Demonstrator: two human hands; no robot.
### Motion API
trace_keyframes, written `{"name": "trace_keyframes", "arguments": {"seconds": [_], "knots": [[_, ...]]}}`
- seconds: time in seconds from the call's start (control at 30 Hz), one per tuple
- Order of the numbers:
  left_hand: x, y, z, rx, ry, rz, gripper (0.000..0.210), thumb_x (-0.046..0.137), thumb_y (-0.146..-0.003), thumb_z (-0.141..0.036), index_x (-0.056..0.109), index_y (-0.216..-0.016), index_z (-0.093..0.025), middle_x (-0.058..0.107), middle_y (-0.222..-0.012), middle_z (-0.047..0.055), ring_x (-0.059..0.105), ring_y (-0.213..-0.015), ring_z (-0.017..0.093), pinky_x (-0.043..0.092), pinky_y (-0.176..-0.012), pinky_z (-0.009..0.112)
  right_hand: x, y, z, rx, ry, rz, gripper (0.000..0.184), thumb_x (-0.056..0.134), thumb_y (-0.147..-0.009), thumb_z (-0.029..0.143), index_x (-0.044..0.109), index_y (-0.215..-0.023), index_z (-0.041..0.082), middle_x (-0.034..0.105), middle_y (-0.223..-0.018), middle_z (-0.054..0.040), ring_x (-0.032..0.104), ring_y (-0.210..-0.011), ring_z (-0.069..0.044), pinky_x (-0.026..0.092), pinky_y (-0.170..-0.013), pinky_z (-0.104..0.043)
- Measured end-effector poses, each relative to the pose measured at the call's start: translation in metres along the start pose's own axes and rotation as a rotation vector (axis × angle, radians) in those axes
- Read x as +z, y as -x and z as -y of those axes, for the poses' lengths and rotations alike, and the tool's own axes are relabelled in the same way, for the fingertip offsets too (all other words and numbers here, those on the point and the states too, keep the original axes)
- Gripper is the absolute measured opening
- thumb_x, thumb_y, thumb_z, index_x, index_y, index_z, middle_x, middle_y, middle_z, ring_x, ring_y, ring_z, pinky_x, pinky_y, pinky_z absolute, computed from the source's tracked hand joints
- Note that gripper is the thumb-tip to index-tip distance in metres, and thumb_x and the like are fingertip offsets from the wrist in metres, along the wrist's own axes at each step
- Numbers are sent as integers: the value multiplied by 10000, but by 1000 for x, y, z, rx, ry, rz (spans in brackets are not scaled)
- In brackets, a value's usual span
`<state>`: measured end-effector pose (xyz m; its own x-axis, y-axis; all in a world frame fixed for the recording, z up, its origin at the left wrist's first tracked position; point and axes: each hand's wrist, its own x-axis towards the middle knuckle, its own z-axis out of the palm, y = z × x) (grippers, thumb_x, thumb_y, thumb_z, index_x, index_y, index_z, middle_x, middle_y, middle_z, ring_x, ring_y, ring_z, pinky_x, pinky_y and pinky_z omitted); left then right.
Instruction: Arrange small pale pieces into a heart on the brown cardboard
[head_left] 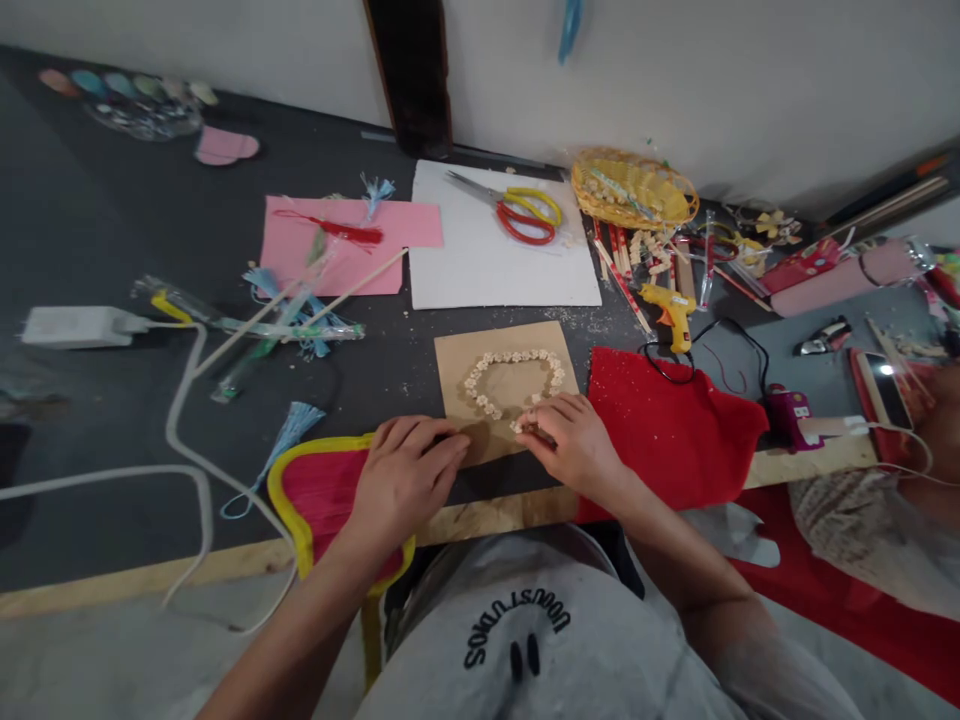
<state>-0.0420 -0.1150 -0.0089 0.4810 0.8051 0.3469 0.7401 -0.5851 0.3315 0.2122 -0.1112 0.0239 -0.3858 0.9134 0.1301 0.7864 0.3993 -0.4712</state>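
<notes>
A brown cardboard sheet lies at the table's near edge. On it, small pale flower-shaped pieces form a ring with a gap on the near side. My right hand is closed at that gap, thumb and fingers pinching a pale flower-shaped piece. My left hand is closed on the sheet's near left corner, its bent fingers close together; the palm hides what lies under it. Beneath the left wrist is a pink fan-shaped piece with a yellow border.
Behind the cardboard lie a white board and scissors. A yellow glue gun and red cloth are on the right, below a wicker basket. White cable and blue tassels lie left. Another person's arm shows far right.
</notes>
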Motion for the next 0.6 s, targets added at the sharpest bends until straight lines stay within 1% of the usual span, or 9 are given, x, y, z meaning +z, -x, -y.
{"name": "trace_keyframes", "arguments": {"seconds": [0.13, 0.3, 0.4, 0.6], "knots": [[1, 1, 0, 4, 19, 16, 206, 582, -965, -197, 781, -964, -251, 764, -1019, 60, 641, -981, 252, 485, -855, 420, 6, -10, 9, 14, 112, 17, 96, 720, -931, 314, 695, -978, 234, 754, -1044, -65, 638, -1041, -251, 476, -886, -404], [-1, -1, -1, -18, 62, 23, 221, 579, -959, -189, 789, -951, -257, 759, -999, 63, 645, -959, 248, 492, -844, 424, 8, -15, 12, 25, 190, 32, 138, 742, -914, 342, 682, -982, 238, 732, -1115, -64, 586, -1080, -268, 449, -879, -418], [-1, -1, -1, -21, 76, 29, 211, 590, -950, -184, 789, -959, -256, 755, -1005, 62, 646, -969, 248, 491, -856, 422, 9, -17, 12, 29, 221, 58, 127, 736, -917, 341, 673, -964, 241, 725, -1111, -60, 574, -1082, -270, 440, -869, -422], [-1, 0, 0, 17, 50, 17, 193, 586, -959, -176, 770, -968, -233, 752, -1014, 62, 643, -967, 248, 481, -852, 421, 11, -20, 13, 29, 256, 74, 130, 725, -924, 369, 664, -941, 255, 725, -1079, -55, 575, -1065, -275, 446, -859, -424]]}}
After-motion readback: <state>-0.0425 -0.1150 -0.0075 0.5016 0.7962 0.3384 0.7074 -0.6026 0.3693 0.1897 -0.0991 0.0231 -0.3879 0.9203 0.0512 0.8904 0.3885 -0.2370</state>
